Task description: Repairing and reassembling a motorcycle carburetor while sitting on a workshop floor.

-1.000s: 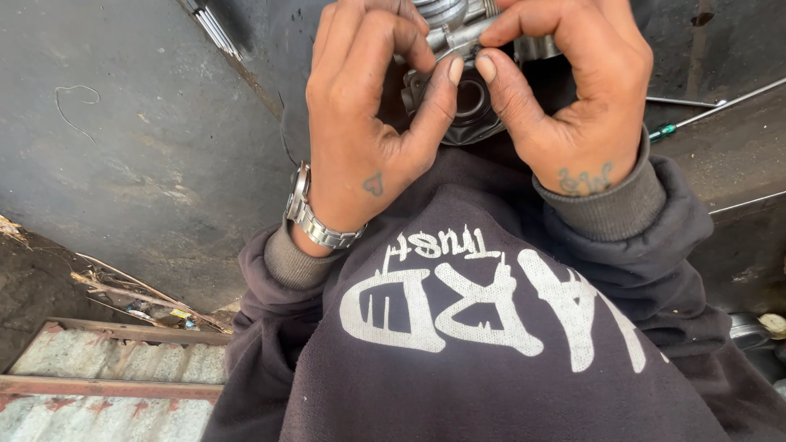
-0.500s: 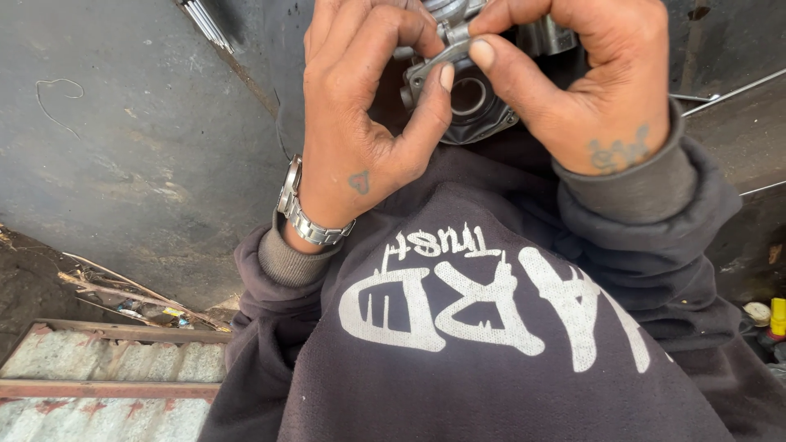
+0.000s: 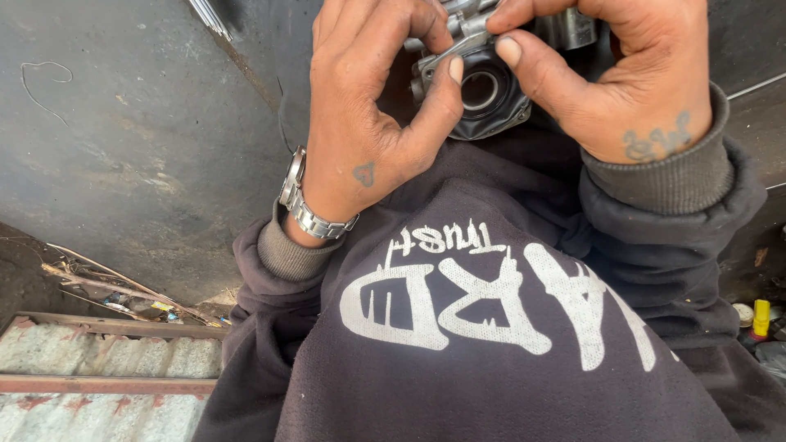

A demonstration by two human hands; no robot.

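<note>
As both thumbs press inward, left hand [image 3: 368,123] and right hand [image 3: 622,82] clamp metal part [image 3: 483,90] – fingers curled tight, steadying it above lap.

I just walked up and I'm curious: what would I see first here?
First, two bare hands near the top, the left hand and right hand, pinching a small round metal part with a dark ring and a hole in its middle. Next, the shiny silver wristwatch on the left wrist. Below the hands, a dark sweatshirt with big white printing fills the lower middle.
</note>
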